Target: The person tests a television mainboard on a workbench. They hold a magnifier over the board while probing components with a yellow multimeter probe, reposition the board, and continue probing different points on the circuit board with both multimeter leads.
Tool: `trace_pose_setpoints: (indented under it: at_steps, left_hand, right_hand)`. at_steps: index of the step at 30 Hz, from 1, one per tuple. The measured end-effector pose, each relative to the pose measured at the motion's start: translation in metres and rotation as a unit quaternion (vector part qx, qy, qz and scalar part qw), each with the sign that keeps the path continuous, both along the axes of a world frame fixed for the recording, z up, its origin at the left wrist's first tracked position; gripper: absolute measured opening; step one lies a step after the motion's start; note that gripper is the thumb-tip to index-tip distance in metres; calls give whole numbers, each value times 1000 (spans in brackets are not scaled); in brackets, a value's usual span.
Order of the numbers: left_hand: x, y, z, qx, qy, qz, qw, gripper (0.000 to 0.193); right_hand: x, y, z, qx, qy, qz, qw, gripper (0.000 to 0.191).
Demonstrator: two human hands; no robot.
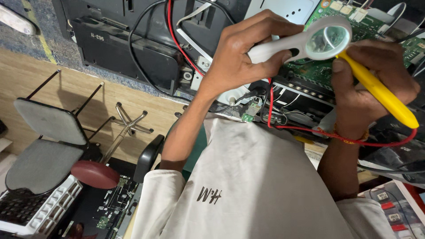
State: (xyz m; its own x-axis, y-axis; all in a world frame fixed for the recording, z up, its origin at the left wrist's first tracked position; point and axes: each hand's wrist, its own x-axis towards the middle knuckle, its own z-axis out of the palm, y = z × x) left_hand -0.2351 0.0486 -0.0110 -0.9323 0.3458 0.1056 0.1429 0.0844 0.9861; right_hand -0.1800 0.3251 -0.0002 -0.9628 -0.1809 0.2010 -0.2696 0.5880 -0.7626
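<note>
Head view: left hand [241, 55] closed around white plastic round-lens magnifier [327, 40] over green circuit board [369, 26]; right hand [367, 84] pinches yellow pen-shaped probe [380, 93], tip hidden under lens. The tip may slip and bridge contacts; the trailing red wire [354, 140] might snag

A pale cream short-sleeved T-shirt [248, 186] is worn, with a small dark printed mark seen on the chest and the sleeve hems ended above the elbows. Both forearms are left bare. A thin thread band [349, 135] in red and orange is tied around the right wrist. No rings or gloves are seen on the left hand [248, 55] or the right hand [372, 88].
</note>
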Motion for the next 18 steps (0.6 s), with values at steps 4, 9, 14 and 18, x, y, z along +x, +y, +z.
trace_pose_setpoints:
  at_steps: [4, 9, 14, 18]
  left_hand:
    - [-19, -1, -3, 6, -8, 0, 1000, 39]
    - [-34, -31, -1, 3, -4, 1, 1000, 39]
    - [-38, -44, -5, 6, -6, 1, 1000, 39]
    - [-30, -55, -4, 4, -11, 2, 1000, 39]
  right_hand:
    - [-22, 0, -2, 0, 0, 9, 1000, 18]
    - [-31, -28, -6, 15, 6, 9, 1000, 19]
    - [-39, -40, -5, 14, 6, 5, 1000, 19]
    - [-28, -52, -8, 14, 8, 9, 1000, 19]
